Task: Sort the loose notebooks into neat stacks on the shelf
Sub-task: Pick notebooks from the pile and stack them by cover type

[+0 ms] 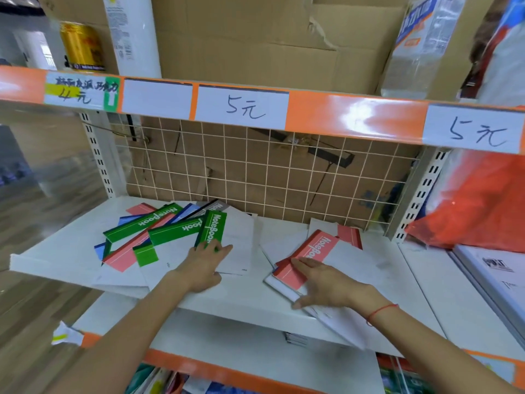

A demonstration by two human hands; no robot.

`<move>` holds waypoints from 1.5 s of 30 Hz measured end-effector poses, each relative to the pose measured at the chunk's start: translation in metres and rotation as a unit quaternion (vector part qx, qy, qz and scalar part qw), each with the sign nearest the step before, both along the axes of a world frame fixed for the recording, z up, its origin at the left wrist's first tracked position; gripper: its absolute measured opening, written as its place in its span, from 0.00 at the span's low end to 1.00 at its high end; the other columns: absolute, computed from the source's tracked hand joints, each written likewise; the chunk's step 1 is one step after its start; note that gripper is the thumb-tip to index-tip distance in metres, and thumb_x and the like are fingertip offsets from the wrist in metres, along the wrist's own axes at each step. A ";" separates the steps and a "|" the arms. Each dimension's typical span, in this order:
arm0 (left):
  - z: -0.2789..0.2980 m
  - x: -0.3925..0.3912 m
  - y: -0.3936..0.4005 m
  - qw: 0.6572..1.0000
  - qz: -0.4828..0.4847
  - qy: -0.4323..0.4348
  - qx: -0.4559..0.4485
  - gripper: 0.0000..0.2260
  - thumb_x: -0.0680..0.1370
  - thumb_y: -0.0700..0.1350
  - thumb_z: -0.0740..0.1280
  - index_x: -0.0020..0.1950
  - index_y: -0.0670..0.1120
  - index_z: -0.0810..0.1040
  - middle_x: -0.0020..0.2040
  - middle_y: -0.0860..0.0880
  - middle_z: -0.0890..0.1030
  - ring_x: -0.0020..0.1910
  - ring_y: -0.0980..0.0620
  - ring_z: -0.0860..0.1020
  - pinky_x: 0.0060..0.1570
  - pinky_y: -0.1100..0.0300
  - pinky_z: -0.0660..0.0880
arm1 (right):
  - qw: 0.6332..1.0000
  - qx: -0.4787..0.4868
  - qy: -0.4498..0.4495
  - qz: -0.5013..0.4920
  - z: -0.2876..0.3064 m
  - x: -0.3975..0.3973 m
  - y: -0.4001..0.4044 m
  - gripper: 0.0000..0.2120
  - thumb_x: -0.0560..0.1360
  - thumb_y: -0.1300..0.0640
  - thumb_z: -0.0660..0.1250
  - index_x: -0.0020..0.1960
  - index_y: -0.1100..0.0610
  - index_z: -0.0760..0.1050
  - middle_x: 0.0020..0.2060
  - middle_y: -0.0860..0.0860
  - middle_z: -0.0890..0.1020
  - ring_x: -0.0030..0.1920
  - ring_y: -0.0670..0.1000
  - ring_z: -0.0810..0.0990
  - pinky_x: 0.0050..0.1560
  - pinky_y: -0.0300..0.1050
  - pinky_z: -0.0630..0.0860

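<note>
On the left of the white shelf (56,251) lies a loose heap of notebooks (159,231) with green, red and blue spine bands. My left hand (203,264) lies flat on the heap, its fingertips touching a green-banded notebook (211,230). To the right, a small stack of red-banded notebooks (309,251) lies askew and overhangs the shelf's front edge. My right hand (324,282) rests on this stack, fingers straight along the red band and thumb at the near edge.
A wire grid panel (255,172) backs the shelf. An orange price rail (341,118) with paper tags hangs above. White books (488,277) lie at the right beside an orange bag (477,206). A lower shelf (241,336) holds more stock.
</note>
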State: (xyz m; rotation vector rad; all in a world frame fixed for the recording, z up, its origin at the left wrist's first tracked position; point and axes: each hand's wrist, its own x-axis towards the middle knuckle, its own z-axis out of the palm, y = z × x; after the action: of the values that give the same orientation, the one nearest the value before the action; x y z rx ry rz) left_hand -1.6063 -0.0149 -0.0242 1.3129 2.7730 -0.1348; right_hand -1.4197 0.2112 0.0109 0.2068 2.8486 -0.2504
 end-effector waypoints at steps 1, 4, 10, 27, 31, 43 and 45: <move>0.001 0.001 0.002 1.000 0.004 0.004 -0.010 0.32 0.77 0.49 0.60 0.78 0.51 0.49 0.73 0.44 0.58 0.68 0.42 0.62 0.66 0.50 0.63 | 1.000 -0.009 -0.004 0.002 0.002 0.002 0.003 0.47 0.71 0.39 0.68 0.78 0.54 0.44 0.77 0.51 0.51 0.76 0.51 0.53 0.73 0.42 0.52; 0.000 0.005 0.006 0.998 0.010 0.021 -0.060 0.30 0.80 0.49 0.56 0.78 0.51 0.45 0.75 0.42 0.56 0.71 0.39 0.58 0.67 0.48 0.61 | 0.999 -0.048 -0.010 -0.005 0.006 0.006 0.011 0.42 0.74 0.46 0.69 0.78 0.53 0.47 0.76 0.49 0.56 0.74 0.50 0.57 0.71 0.40 0.54; -0.008 0.017 0.025 0.993 0.035 0.037 -0.107 0.36 0.78 0.31 0.55 0.77 0.48 0.37 0.75 0.35 0.51 0.73 0.29 0.50 0.70 0.35 0.53 | 0.996 -0.069 0.063 0.009 -0.004 0.018 0.007 0.30 0.78 0.56 0.62 0.77 0.55 0.55 0.76 0.51 0.54 0.75 0.51 0.54 0.73 0.41 0.48; -0.022 0.019 0.034 0.989 0.055 0.099 -0.092 0.33 0.77 0.33 0.57 0.78 0.47 0.46 0.74 0.34 0.51 0.73 0.32 0.51 0.69 0.36 0.55 | 0.986 0.144 0.068 -0.042 -0.034 0.020 0.005 0.45 0.68 0.33 0.33 0.76 0.60 0.47 0.68 0.62 0.64 0.68 0.62 0.61 0.67 0.58 0.61; -0.018 0.021 0.035 0.991 0.057 0.074 -0.099 0.33 0.78 0.33 0.56 0.78 0.47 0.44 0.76 0.36 0.50 0.74 0.32 0.50 0.69 0.36 0.54 | 0.993 0.097 0.057 0.021 -0.016 0.032 0.011 0.32 0.80 0.42 0.47 0.77 0.60 0.46 0.66 0.60 0.66 0.66 0.61 0.63 0.68 0.55 0.62; -0.014 0.035 0.040 0.987 -0.019 0.151 -0.061 0.26 0.79 0.39 0.58 0.76 0.46 0.55 0.63 0.40 0.72 0.62 0.42 0.71 0.69 0.46 0.58 | 0.956 0.207 0.200 -0.052 -0.052 0.023 -0.005 0.33 0.38 0.59 0.84 0.42 0.63 0.82 0.31 0.57 0.80 0.29 0.55 0.80 0.26 0.46 0.77; -0.016 0.036 0.036 0.989 -0.036 0.144 -0.021 0.26 0.79 0.39 0.58 0.77 0.45 0.56 0.64 0.39 0.72 0.64 0.41 0.70 0.72 0.47 0.54 | 0.951 0.211 0.225 -0.036 -0.049 0.029 -0.004 0.32 0.42 0.58 0.84 0.44 0.62 0.82 0.34 0.56 0.82 0.32 0.55 0.81 0.28 0.45 0.78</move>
State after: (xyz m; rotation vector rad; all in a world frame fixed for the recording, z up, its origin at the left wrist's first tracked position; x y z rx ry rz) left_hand -1.5708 0.0206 -0.0399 1.4914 2.9340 -0.4179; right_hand -1.3904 0.2076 -0.0379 0.3806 3.3205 0.3543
